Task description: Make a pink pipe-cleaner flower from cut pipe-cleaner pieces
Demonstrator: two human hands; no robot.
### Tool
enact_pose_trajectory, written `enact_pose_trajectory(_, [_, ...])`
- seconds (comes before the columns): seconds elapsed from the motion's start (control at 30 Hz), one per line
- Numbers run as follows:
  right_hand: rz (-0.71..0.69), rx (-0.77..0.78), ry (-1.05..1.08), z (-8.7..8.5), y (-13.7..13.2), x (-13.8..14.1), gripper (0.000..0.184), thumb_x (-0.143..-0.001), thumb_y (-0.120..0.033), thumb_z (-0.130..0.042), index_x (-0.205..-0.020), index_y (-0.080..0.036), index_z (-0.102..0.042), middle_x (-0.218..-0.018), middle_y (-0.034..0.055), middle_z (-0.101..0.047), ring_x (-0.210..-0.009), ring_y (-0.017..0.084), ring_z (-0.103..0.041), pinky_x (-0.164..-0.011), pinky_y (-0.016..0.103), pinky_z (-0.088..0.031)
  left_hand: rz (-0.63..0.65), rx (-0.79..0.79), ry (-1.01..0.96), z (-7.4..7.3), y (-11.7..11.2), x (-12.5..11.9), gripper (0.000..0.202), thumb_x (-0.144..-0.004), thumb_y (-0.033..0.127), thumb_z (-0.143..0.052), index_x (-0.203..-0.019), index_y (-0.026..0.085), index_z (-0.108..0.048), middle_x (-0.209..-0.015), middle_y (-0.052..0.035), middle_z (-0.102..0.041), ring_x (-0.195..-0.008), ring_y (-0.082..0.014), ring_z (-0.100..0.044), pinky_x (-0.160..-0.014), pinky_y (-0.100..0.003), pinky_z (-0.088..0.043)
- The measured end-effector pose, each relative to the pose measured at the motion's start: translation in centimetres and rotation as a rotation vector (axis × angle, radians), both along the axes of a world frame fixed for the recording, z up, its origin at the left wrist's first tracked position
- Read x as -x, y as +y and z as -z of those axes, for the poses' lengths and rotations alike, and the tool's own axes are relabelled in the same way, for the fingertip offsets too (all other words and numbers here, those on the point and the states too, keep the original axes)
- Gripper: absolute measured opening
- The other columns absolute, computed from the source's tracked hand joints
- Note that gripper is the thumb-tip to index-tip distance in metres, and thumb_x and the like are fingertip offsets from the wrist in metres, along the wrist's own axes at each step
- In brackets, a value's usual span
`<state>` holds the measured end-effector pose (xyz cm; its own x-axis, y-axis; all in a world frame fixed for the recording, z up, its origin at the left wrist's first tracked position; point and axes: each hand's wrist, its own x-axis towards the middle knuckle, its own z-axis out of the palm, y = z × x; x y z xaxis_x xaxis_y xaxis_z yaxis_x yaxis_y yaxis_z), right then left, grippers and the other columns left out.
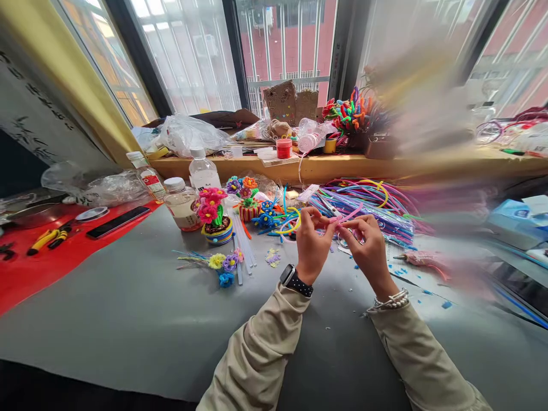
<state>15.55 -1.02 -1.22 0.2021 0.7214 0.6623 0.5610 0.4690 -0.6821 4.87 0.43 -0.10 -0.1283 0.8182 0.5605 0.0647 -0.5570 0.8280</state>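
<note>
Above the grey table, my left hand point(314, 245) and my right hand point(363, 245) face each other with fingertips pinched together. Between them is a pink pipe cleaner point(353, 213), one end of it sticking up past my right fingers. Its middle part is bent or twisted, but my fingers hide the exact shape. Just behind my hands lie scissors point(327, 205) and a heap of colored pipe cleaners point(372, 191), some in clear wrapping. To the left stands a small pot of pink pipe-cleaner flowers point(212, 208), with loose yellow, purple and blue flowers point(225, 264) in front of it.
A glue gun point(417, 258) lies to the right among blue scraps. Clear glue sticks point(244, 248) and bottles point(182, 205) are on the left, with pliers point(43, 241) and a phone point(117, 222) on a red sheet. A blurred smear covers the right side.
</note>
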Motion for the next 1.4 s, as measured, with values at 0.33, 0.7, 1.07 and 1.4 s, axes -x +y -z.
enact_pose_trajectory(0.33, [-0.577,0.645,1.024,-0.4,0.3,-0.4,0.014,-0.056,-0.027,-0.066,-0.055,-0.017,-0.057,-0.049,-0.0052,-0.04,-0.042,0.005,-0.03,-0.042,0.023,-0.028,0.173,0.01,0.001,-0.1,0.0,0.2,0.029,-0.069,0.021,-0.059,-0.08,0.021,-0.033,-0.07,0.0015,-0.06,-0.069,-0.0116,-0.06,-0.068,-0.026,-0.046])
enact_pose_trajectory(0.7, [-0.473,0.521,0.811,-0.6,0.1,-1.2,0.016,-0.06,-0.032,-0.067,-0.068,-0.019,-0.066,-0.056,-0.0045,-0.046,-0.049,0.005,-0.033,-0.043,0.02,-0.028,0.343,0.324,-0.394,-0.4,0.6,0.4,0.04,-0.06,0.023,-0.067,-0.081,0.019,-0.033,-0.069,0.0003,-0.061,-0.073,-0.0151,-0.061,-0.072,-0.032,-0.046])
enact_pose_trajectory(1.07, [-0.41,0.404,0.743,-0.4,0.2,-1.3,0.018,-0.059,-0.036,-0.069,-0.064,-0.019,-0.063,-0.057,-0.004,-0.047,-0.051,0.006,-0.033,-0.046,0.02,-0.028,0.441,0.443,-0.355,-0.6,0.3,0.8,0.049,-0.054,0.023,-0.072,-0.086,0.017,-0.036,-0.067,-0.0012,-0.062,-0.06,-0.013,-0.061,-0.066,-0.03,-0.046])
enact_pose_trajectory(1.4, [-0.614,0.489,0.844,0.2,0.7,-1.6,0.018,-0.06,-0.035,-0.068,-0.062,-0.019,-0.063,-0.054,-0.0051,-0.039,-0.048,0.005,-0.029,-0.043,0.02,-0.027,0.426,0.4,-0.293,-0.6,0.3,0.7,0.047,-0.053,0.028,-0.072,-0.082,0.018,-0.036,-0.064,0.0011,-0.061,-0.058,-0.0126,-0.06,-0.063,-0.028,-0.046])
